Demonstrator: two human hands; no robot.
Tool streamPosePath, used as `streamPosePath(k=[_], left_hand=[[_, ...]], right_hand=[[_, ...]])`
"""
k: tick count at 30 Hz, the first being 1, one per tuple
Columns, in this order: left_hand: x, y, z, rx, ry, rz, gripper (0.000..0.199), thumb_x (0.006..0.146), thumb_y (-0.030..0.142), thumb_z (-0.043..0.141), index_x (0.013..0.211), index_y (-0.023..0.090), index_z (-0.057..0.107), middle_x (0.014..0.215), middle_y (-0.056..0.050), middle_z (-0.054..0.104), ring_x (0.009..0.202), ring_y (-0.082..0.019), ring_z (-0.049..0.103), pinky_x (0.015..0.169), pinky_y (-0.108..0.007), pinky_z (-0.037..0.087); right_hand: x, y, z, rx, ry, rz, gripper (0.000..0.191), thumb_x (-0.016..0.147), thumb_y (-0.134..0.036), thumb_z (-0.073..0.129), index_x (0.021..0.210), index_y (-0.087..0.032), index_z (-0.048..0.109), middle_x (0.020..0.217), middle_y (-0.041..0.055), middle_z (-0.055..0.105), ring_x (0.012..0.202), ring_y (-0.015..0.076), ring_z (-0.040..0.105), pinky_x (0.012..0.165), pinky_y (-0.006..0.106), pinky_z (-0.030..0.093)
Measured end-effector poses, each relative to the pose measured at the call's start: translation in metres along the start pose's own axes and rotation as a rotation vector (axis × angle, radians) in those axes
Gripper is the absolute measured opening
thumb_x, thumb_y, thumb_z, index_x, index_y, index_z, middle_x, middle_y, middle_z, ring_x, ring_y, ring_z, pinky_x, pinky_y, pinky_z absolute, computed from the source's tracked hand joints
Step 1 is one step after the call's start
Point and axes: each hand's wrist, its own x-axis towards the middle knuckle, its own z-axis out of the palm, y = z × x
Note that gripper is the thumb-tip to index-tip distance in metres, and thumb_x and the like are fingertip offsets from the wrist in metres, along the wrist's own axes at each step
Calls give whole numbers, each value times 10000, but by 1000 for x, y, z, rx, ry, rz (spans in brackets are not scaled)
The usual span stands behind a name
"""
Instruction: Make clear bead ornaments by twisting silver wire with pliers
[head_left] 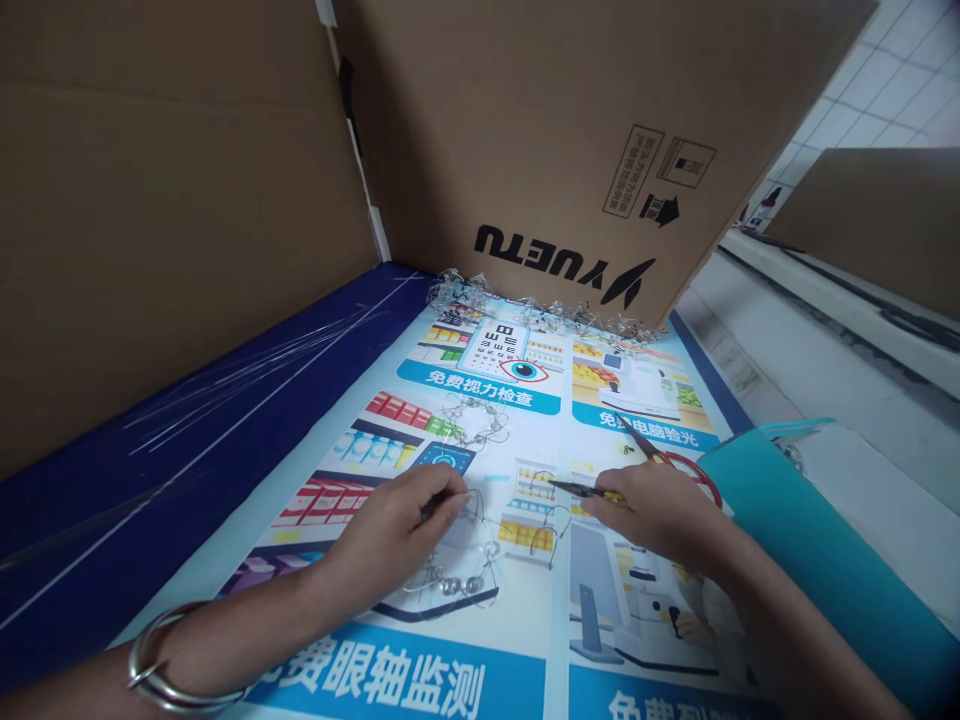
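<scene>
1. I take every clock direction as the head view shows it, with twelve at the top.
2. The left hand (439,500) sits a little past six from the view's middle. I see its thumb and forefinger pressed together, clamped on a thin wire (478,497).
3. At six o'clock from that hand, just below it, the beaded strand (450,586) lies on the printed sheet (556,620), its silver beads in a loose curve. I cannot tell where the pinched wire joins it.
4. I find the right hand (637,505) near four o'clock from the middle, fingers wrapped round the pliers (592,491), whose narrow tip points to nine, towards the left hand. I cannot tell whether that tip grips anything.
5. Bent wire pieces (553,550) lie near the pliers, at about eight o'clock from the right hand.
6. The red-handled scissors (682,460) show at one o'clock from the right hand, partly behind it; I cannot tell if the two touch.
7. I have a beaded ring (491,408) at one o'clock from the left hand, and further that way a row of beaded pieces (540,315) along the foot of the cardboard panel (555,150).
8. The teal folder (817,540) lies at three o'clock from the right hand.
</scene>
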Motion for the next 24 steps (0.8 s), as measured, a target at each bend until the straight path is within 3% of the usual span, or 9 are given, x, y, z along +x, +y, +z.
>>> streamPosePath(k=[8, 24], left_hand=[[0, -1, -1, 0, 1, 7, 145, 870, 262, 426, 803, 185, 529, 723, 11, 551, 656, -122, 494, 594, -232, 364], [-1, -1, -1, 2, 4, -5, 144, 870, 262, 430, 793, 189, 526, 720, 18, 544, 661, -125, 495, 603, -233, 362]], right_hand=[[-1, 12, -5, 45, -25, 29, 474, 857, -553, 314, 750, -216, 629, 767, 49, 659, 670, 185, 568, 512, 264, 258], [7, -3, 6, 58, 26, 25, 418, 833, -558, 357, 904, -251, 632, 856, 48, 662, 746, 205, 590, 516, 248, 290]])
